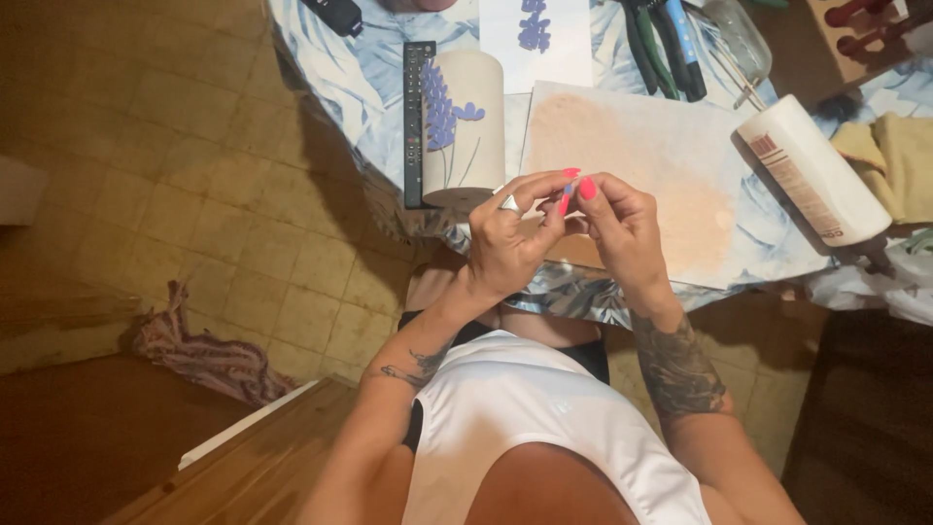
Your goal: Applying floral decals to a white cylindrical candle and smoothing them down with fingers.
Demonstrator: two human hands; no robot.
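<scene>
While your left hand and right hand meet above the near edge of the table, the fingertips of both press together on a tiny blue piece, probably a small petal or scrap, though it is too small to tell for sure. The step in hand looks like fine preparation of that piece: you are pinching it between thumb and fingers on each side, held in the air rather than resting on anything. Judged from this, the next move calls for a steady, light pinch and a clear place to set the piece down.

Just left of your hands lies a pale cylinder on its side, already bearing a blue flower motif. Beside it, further left, lies a dark remote control. Under and beyond your hands is a pale board with a peach stain; to its right a white glue bottle lies tilted. Pliers and tools sit at the far edge, well apart. A white card with a blue print lies far behind the cylinder. A crumpled cloth lies on the floor, left.
</scene>
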